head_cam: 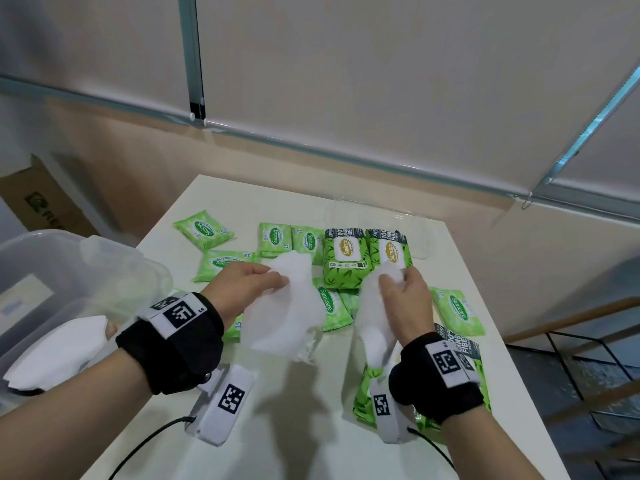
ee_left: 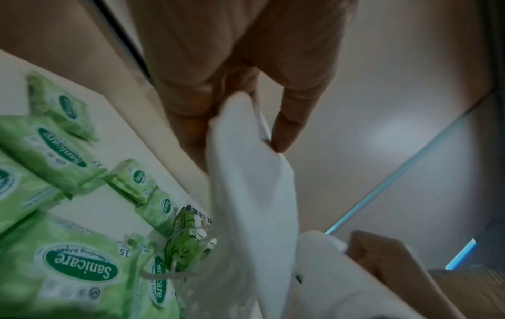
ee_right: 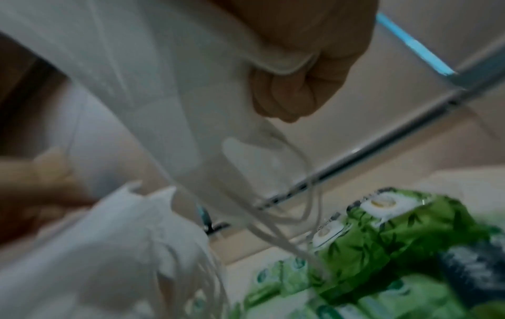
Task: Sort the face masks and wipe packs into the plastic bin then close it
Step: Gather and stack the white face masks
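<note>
White table (head_cam: 287,427), head view alone shows bin (head_cam: 41,258), wrist views masks (ee_left: 251,172)

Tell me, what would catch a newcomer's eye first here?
Most striking are the white face masks held up over the middle of the table, one bunch gripped in the left hand, another in the right hand. Behind them, bright green wipe packs lie scattered, and a clear plastic bin at far left already holds masks.
</note>
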Action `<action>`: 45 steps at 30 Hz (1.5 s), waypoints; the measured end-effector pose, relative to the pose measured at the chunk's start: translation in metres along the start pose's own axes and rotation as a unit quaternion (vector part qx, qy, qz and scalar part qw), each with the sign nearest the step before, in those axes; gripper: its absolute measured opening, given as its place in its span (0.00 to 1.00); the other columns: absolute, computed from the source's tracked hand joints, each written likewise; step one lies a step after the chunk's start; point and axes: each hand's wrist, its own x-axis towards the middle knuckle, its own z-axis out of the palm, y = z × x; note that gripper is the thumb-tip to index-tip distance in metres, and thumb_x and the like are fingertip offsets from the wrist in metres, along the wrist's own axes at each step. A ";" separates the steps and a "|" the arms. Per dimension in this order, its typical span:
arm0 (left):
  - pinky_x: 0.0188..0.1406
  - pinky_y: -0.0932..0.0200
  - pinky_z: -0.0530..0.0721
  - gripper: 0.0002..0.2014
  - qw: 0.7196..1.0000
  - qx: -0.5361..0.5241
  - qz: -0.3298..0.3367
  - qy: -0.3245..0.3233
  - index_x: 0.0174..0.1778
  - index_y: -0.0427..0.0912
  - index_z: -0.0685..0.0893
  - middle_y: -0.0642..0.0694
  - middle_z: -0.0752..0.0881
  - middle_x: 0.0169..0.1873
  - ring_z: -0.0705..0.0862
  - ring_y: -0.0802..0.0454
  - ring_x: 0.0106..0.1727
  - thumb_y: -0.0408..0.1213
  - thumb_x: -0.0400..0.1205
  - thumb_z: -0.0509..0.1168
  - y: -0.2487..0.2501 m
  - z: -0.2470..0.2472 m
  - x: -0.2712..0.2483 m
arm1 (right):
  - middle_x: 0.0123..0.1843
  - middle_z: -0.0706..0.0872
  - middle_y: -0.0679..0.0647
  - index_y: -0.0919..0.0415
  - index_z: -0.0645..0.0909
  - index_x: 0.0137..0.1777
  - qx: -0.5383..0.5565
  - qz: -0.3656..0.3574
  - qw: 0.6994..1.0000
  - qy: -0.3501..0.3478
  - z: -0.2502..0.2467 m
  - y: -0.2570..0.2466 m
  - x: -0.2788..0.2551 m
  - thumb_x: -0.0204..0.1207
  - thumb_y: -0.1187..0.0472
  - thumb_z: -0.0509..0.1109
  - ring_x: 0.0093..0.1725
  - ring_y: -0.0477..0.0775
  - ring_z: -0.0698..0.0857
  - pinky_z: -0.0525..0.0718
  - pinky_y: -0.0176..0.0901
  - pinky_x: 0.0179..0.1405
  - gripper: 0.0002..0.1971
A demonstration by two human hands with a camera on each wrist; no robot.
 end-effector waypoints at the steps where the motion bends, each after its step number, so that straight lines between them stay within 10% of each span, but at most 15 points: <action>1: 0.30 0.61 0.72 0.08 1.000 0.006 0.013 -0.004 0.30 0.36 0.84 0.46 0.83 0.27 0.79 0.51 0.29 0.35 0.69 0.76 0.001 0.001 -0.002 | 0.40 0.78 0.52 0.63 0.72 0.48 -0.054 -0.005 0.998 -0.030 0.001 0.003 -0.001 0.76 0.57 0.67 0.38 0.52 0.76 0.72 0.38 0.31 0.10; 4: 0.31 0.62 0.76 0.09 0.999 0.025 0.040 -0.023 0.34 0.36 0.87 0.45 0.85 0.30 0.81 0.51 0.30 0.38 0.67 0.75 0.005 0.003 -0.007 | 0.53 0.85 0.55 0.64 0.77 0.60 -0.110 -0.044 0.986 -0.115 0.003 0.012 0.000 0.75 0.51 0.73 0.51 0.55 0.83 0.82 0.47 0.51 0.20; 8: 0.37 0.57 0.78 0.17 0.994 0.060 0.073 -0.046 0.39 0.33 0.86 0.43 0.85 0.32 0.82 0.49 0.33 0.45 0.66 0.70 0.006 0.004 -0.010 | 0.35 0.86 0.45 0.54 0.85 0.42 -0.014 -0.058 0.978 -0.198 0.006 0.001 -0.005 0.74 0.59 0.75 0.33 0.39 0.83 0.79 0.35 0.36 0.02; 15: 0.39 0.53 0.82 0.29 0.978 0.098 0.168 -0.075 0.46 0.31 0.83 0.33 0.86 0.39 0.84 0.50 0.37 0.57 0.66 0.69 0.005 0.009 -0.015 | 0.36 0.91 0.51 0.59 0.87 0.42 0.126 0.006 0.954 -0.271 0.007 -0.014 -0.014 0.73 0.62 0.74 0.34 0.49 0.88 0.84 0.37 0.35 0.02; 19: 0.34 0.56 0.78 0.26 0.978 0.104 0.177 -0.039 0.36 0.41 0.79 0.50 0.83 0.30 0.80 0.54 0.32 0.63 0.61 0.67 -0.001 0.012 -0.013 | 0.36 0.91 0.53 0.59 0.88 0.39 0.136 0.014 0.952 -0.275 0.011 -0.013 -0.017 0.74 0.62 0.74 0.34 0.50 0.87 0.83 0.41 0.38 0.03; 28: 0.25 0.62 0.76 0.21 0.986 0.064 0.149 -0.027 0.30 0.53 0.74 0.53 0.81 0.25 0.78 0.54 0.26 0.53 0.52 0.78 -0.005 0.012 -0.011 | 0.35 0.87 0.54 0.65 0.84 0.46 0.146 0.039 0.938 -0.312 0.013 -0.014 -0.018 0.63 0.63 0.67 0.32 0.52 0.84 0.82 0.38 0.30 0.12; 33: 0.30 0.57 0.78 0.18 0.987 0.030 0.149 0.060 0.37 0.51 0.73 0.41 0.84 0.31 0.81 0.44 0.29 0.30 0.70 0.77 0.006 -0.007 -0.001 | 0.34 0.84 0.55 0.66 0.78 0.50 0.160 0.089 0.937 -0.299 0.005 -0.014 -0.010 0.55 0.63 0.63 0.29 0.53 0.83 0.80 0.36 0.26 0.20; 39: 0.35 0.83 0.72 0.11 0.970 0.156 0.177 0.066 0.40 0.46 0.87 0.54 0.86 0.40 0.80 0.62 0.42 0.26 0.80 0.65 0.020 -0.023 0.007 | 0.36 0.90 0.56 0.65 0.87 0.46 0.110 0.061 0.934 -0.335 -0.002 -0.015 -0.007 0.63 0.65 0.81 0.31 0.52 0.87 0.84 0.39 0.31 0.12; 45: 0.44 0.86 0.72 0.11 0.945 0.263 0.175 -0.083 0.46 0.51 0.89 0.63 0.86 0.43 0.81 0.78 0.44 0.44 0.69 0.77 0.034 -0.004 -0.006 | 0.34 0.89 0.55 0.60 0.90 0.39 -0.016 0.032 0.887 -0.459 0.002 -0.033 -0.015 0.63 0.65 0.82 0.32 0.50 0.84 0.81 0.36 0.35 0.05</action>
